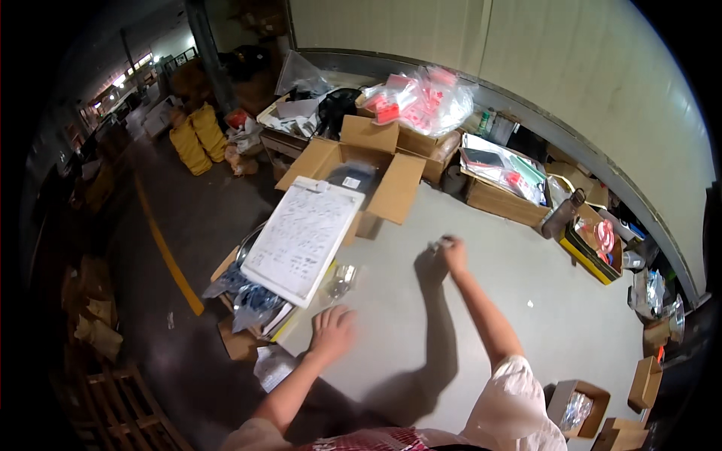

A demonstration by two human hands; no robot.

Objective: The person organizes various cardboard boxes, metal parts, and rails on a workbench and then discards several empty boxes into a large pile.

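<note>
My right hand (453, 257) reaches out over the grey tabletop (481, 331), its fingers closed around something small that I cannot make out. Low over the near left part of the table is my left hand (333, 331), slightly blurred, with fingers stretched out and nothing in them. Just beyond it lies a small clear plastic item (342, 279). A clipboard (301, 239) with a handwritten white sheet rests tilted between an open cardboard box (398, 188) and a pile of bagged goods (256, 301). Inside that box is a dark packet (353, 179) with a white label.
Pink-and-clear plastic bags (425, 101) are heaped at the back. A carton of papers (500, 197), a dark bottle (562, 214) and a yellow-black box (594, 252) line the far right edge. Small cartons (579, 410) stand near right. Yellow sacks (198, 139) sit on the floor.
</note>
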